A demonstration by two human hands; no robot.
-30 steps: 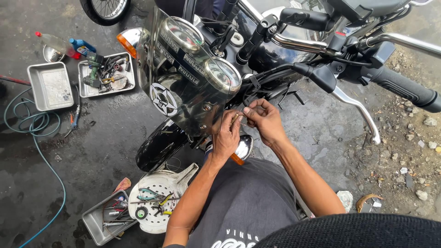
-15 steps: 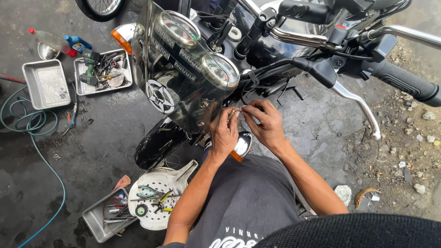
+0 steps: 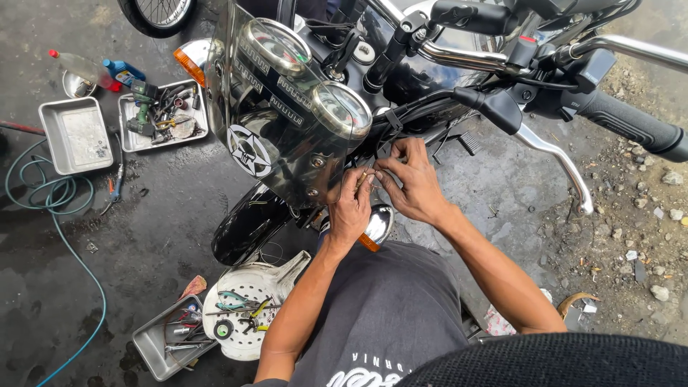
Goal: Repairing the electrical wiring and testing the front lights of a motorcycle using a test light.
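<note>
Both hands on wiring under the motorcycle (image 3: 301, 136) gauges.
Below the windscreen (image 3: 265, 136): left hand (image 3: 351, 211) and right hand (image 3: 414, 183) meet, fingertips pinched on thin wires (image 3: 367, 179). Left of the motorcycle, on the floor: tool trays (image 3: 75, 136), green hose (image 3: 43, 197).

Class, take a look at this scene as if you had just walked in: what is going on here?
A person crouches at the front of a motorcycle, both hands working close together just below the twin gauges. The left hand and right hand pinch thin wires behind the dark windshield. Below the hands sits a chrome turn signal. On the wet ground lie metal trays of tools, a green hose and a white cover holding pliers.
</note>
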